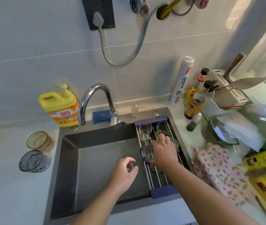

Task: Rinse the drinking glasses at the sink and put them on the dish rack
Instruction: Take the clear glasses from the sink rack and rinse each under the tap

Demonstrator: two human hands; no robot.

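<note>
Clear glasses on the dish rack [161, 191], which is spanning the sink's [99, 137] right edge: far-left glass [145, 129] and far-right glass [163, 127] are standing at its far end, and the mid-rack glass [149, 152] nearer.

Right hand [163, 151] is reaching just beside the mid-rack glass; its grip is hidden.

Left hand [125, 169] is hanging curled over the basin, its hold unclear.

Seating bases flat across the bars looks wise.

Near-end bars are showing bare.

Amber glass [38, 141] and grey glass [33, 161] are waiting by the counter's [7, 184] sink-side edge.

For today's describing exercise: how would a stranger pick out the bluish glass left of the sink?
Find the dark sink. On the counter to its left stand two textured glasses. Yours is the blue-grey glass nearer the viewer; the amber glass stands behind it.
</note>
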